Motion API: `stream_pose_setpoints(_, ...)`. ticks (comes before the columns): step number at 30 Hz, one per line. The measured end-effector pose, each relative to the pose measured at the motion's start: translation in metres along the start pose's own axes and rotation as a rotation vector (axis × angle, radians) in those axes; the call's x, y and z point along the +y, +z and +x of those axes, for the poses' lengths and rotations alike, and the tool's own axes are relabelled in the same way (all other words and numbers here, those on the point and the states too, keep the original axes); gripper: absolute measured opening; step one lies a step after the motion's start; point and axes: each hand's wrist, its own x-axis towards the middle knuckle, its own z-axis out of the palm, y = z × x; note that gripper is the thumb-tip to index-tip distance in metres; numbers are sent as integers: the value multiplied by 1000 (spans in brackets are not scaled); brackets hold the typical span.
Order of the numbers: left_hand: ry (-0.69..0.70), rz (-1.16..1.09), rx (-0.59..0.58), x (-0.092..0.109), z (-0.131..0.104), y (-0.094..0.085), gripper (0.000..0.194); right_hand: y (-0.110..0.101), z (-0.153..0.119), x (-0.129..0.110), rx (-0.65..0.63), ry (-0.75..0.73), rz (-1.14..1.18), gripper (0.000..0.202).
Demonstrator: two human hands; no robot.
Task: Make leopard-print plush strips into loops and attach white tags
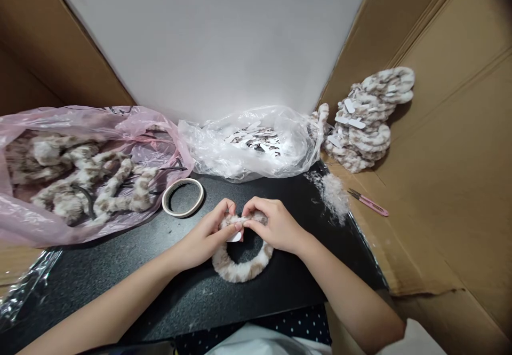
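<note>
A fluffy white-and-brown ring (pixel 242 269), which looks like a plush headband, lies on the black table in front of me. My left hand (pixel 218 232) pinches its top left part between thumb and fingers. Close beside it, my right hand (pixel 272 221) pinches the top right part, so the fingertips of both hands nearly meet. A small white tag (pixel 234 237) shows under my left thumb. What exactly lies between the fingertips is partly hidden.
A roll of tape (pixel 183 198) lies left of my hands. Behind stand a pink bag (pixel 168 131) of furry strips and a clear bag (pixel 192 152) of white tags. Rightward are piled finished-looking fluffy rings (pixel 362 123), loose fluff (pixel 334 192) and pink thread snips (pixel 370 203). Cardboard walls (pixel 452 157) rise at the sides.
</note>
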Motion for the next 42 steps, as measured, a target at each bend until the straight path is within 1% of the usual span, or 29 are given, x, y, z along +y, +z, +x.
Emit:
stream_pose_setpoints(3, -25, -116, -23, 0, 2, 0, 27, 2, -1, 2, -55, -132, -94, 14)
stream_pose_setpoints(5, -46, -146, -9, 0, 3, -1, 29, 2, -3, 2, -55, -183, -114, 16)
stream_pose_setpoints(7, -30, -150, 89, 1, 6, -4, 30, 2, -5, 1, -9, -137, -72, 15)
stream_pose_setpoints(10, 57, -206, 301, 0, 12, -11, 30, 1, -6, -1, 99, 14, 81, 18)
stream_pose_setpoints(11, 79, -226, 353, -2, 13, -14, 30, 2, -6, 0, 131, 53, 147, 21)
stream_pose_setpoints(13, 90, -222, 390, -4, 15, -18, 31, 3, -4, 2, 186, 108, 278, 25)
stream_pose_setpoints(14, 78, -191, 374, -5, 15, -19, 32, 4, -3, 4, 206, 131, 342, 27)
stream_pose_setpoints(15, 56, -151, 331, -6, 14, -19, 34, 5, -1, 6, 216, 154, 401, 28)
stream_pose_setpoints(17, -1, -82, 198, -5, 12, -17, 36, 7, 2, 9, 206, 205, 492, 31)
stream_pose_setpoints(19, -33, -42, 99, -2, 10, -13, 37, 7, 4, 10, 141, 265, 577, 37)
stream_pose_setpoints(20, -34, -34, 81, 0, 10, -11, 37, 6, 4, 11, 87, 294, 634, 40)
stream_pose_setpoints(23, -17, -12, 91, 4, 9, -7, 37, 3, 5, 10, -69, 379, 856, 46)
stream_pose_setpoints(25, -5, 9, 96, 5, 8, -6, 37, 1, 6, 10, -135, 445, 957, 46)
stream_pose_setpoints(28, 2, 47, 90, 7, 8, -5, 39, -2, 6, 10, -214, 528, 990, 47)
stream_pose_setpoints(31, 3, 60, 98, 7, 7, -4, 40, -3, 6, 9, -242, 521, 980, 50)
stream_pose_setpoints(33, 11, 74, 119, 7, 7, -4, 41, -1, 5, 8, -191, 488, 895, 51)
stream_pose_setpoints(34, 12, 87, 126, 6, 7, -4, 41, 0, 5, 8, -135, 468, 829, 52)
stream_pose_setpoints(36, 11, 146, 134, 5, 6, -4, 40, 4, 4, 8, 18, 434, 703, 51)
stream_pose_setpoints(37, 20, 204, 163, 5, 6, -4, 38, 6, 4, 8, 95, 421, 663, 48)
stream_pose_setpoints(38, 55, 282, 223, 4, 5, -5, 34, 8, 4, 8, 156, 412, 643, 45)
stream_pose_setpoints(39, 119, 381, 307, 4, 4, -5, 27, 10, 4, 8, 195, 408, 636, 42)
stream_pose_setpoints(40, 212, 491, 394, 4, 3, -5, 23, 11, 5, 8, 212, 408, 633, 40)
stream_pose_setpoints(41, 320, 604, 459, 4, 3, -6, 28, 12, 5, 8, 215, 409, 632, 39)
stream_pose_setpoints(42, 424, 707, 482, 5, 2, -6, 36, 13, 5, 7, 210, 413, 637, 38)
